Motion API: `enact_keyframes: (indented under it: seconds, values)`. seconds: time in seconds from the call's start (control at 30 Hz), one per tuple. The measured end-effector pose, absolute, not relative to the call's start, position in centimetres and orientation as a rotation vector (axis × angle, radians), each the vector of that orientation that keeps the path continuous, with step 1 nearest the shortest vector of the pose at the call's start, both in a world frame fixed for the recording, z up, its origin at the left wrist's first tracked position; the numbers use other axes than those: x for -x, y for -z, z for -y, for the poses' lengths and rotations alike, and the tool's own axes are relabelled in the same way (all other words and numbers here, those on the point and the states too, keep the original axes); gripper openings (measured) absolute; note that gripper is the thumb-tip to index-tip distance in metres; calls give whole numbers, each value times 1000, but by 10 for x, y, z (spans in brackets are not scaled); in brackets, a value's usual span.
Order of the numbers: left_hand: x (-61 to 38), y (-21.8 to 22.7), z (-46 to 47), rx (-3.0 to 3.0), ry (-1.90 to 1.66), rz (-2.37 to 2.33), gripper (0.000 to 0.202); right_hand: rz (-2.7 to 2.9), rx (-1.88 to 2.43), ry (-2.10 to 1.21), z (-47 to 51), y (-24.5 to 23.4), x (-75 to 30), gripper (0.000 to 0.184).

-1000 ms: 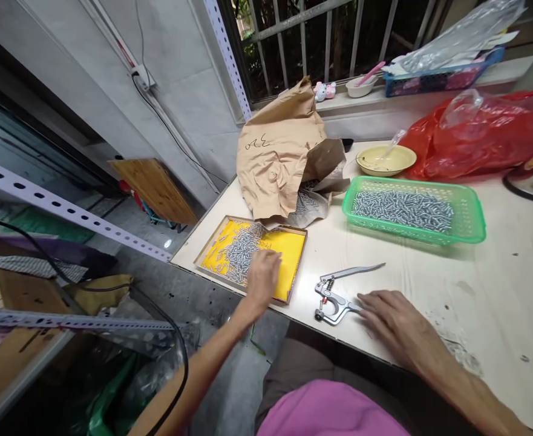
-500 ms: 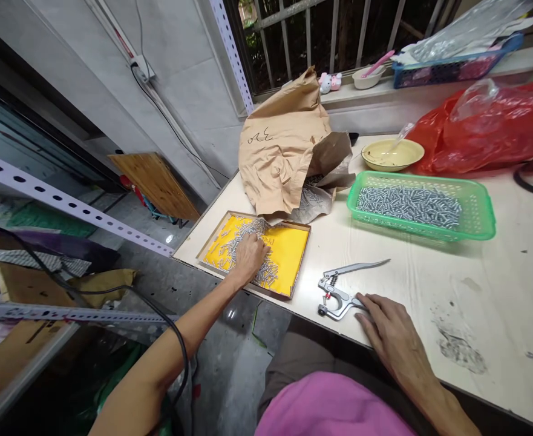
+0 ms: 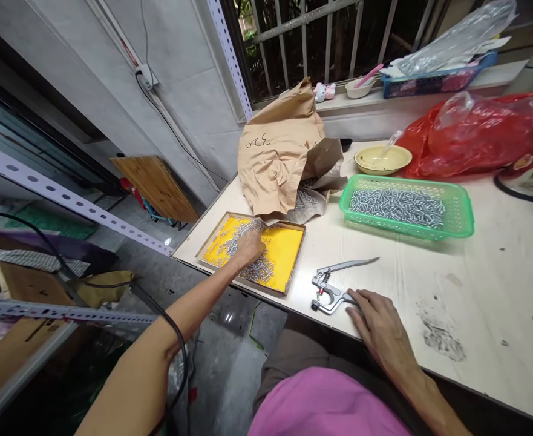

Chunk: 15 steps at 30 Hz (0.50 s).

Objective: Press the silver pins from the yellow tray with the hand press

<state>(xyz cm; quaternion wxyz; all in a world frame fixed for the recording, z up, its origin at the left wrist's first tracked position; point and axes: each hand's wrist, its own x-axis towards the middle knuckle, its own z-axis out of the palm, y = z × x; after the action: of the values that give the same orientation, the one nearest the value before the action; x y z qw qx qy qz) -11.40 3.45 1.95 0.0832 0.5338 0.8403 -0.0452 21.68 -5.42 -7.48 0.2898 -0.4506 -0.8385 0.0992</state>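
Observation:
My left hand (image 3: 251, 246) reaches into a shallow tray (image 3: 296, 261) with a yellow bottom. It is among a loose pile of small silvery metal pins (image 3: 262, 270); its fingertips point down and away, so their grip is hidden. Hand pliers (image 3: 334, 298) with a spring and a rounded jaw lie on the table, handles spread. Over the lower handle rests my right hand (image 3: 380, 327), its fingers stretched out flat and the thumb apart from them. The upper handle stands free of that hand.
Behind the tray leans an open brown paper bag (image 3: 277, 157) with more pins at its mouth. A green basket (image 3: 461, 219) holds many pins (image 3: 397, 206). Farther back are a yellow bowl (image 3: 384, 158) and a red plastic bag (image 3: 475, 142). A black cable (image 3: 169, 318) hangs by my left arm.
The view has shifted slightly, so the table things appear a little farther left. My left hand stays over the pin pile, now slightly blurred. My right hand still lies on the pliers' lower handle.

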Motion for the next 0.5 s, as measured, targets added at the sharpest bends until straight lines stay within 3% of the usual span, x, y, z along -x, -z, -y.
enact_keyframes:
  seconds: [0.17,0.37,0.5]
  values:
    - [121,-26,-25,-1580,-68,-2506,17,2231,1192,-298,55,72,-218,37]
    - [81,-32,1,-1298,-741,-1992,15,2239,1249,-290,52,67,-214,31]
    - [25,-22,23,-1788,-520,-1897,10,2317,1296,-274,44,58,-218,28]
